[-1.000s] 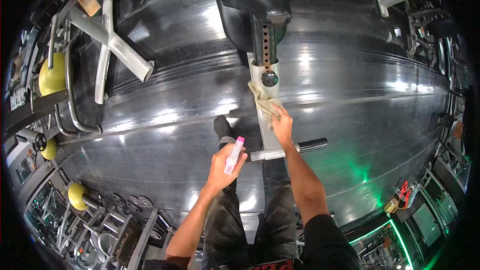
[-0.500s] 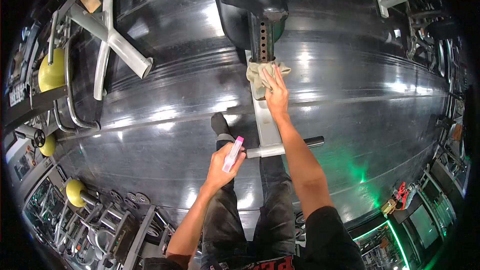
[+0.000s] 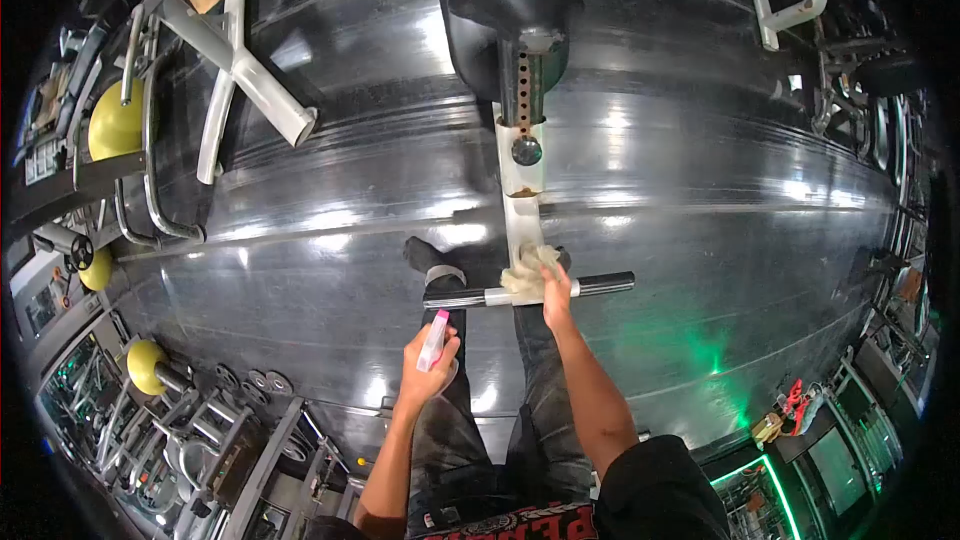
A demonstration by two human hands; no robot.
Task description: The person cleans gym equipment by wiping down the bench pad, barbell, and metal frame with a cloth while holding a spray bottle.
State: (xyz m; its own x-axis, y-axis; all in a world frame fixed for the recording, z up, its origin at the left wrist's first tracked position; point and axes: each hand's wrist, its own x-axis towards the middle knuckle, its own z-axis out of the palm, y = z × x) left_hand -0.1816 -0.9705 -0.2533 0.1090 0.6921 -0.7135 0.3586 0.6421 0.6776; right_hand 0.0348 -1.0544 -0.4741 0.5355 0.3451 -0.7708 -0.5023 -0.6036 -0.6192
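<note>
My left hand (image 3: 425, 365) is closed around a small clear bottle with a pink top (image 3: 433, 340), probably a sprayer, held just below the crossbar. A crumpled beige cloth (image 3: 528, 272) is under my right hand (image 3: 556, 292), pressed on the white post of the gym bench near where it meets the crossbar (image 3: 607, 284) with black grips. Farther up the white frame (image 3: 520, 165), a round black adjustment knob (image 3: 526, 150) sits below a black post with a row of holes (image 3: 522, 90). A black padded seat (image 3: 515, 5) tops that post.
My feet stand on either side of the white post, on a shiny dark floor (image 3: 330, 310). A white tubular frame (image 3: 250, 80) stands at upper left, near a yellow ball (image 3: 116, 125). Racks and weight plates (image 3: 268, 380) line the lower left. Another white frame piece (image 3: 785, 15) is at upper right.
My right hand has drawn the cloth down the post from below the holed section to the crossbar, uncovering the round knob. My left hand has moved slightly down and left with the bottle.
</note>
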